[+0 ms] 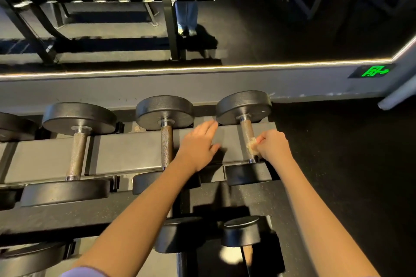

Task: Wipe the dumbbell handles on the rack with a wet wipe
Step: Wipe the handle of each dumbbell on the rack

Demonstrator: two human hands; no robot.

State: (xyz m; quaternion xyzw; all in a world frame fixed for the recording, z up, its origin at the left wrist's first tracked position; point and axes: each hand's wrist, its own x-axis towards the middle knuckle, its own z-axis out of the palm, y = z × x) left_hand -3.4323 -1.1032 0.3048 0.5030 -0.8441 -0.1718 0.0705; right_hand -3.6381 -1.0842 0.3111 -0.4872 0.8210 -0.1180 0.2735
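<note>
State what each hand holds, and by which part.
Right hand pinches the wet wipe at its right side, on the rightmost handle. Left hand holds nothing.

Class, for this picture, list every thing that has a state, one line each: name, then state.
right hand, pinching the wet wipe
wet wipe, crumpled, pressed on the rightmost dumbbell handle
left hand, open, palm down on or just above the rack panel
middle dumbbell, racked
exit sign, lit green
</note>
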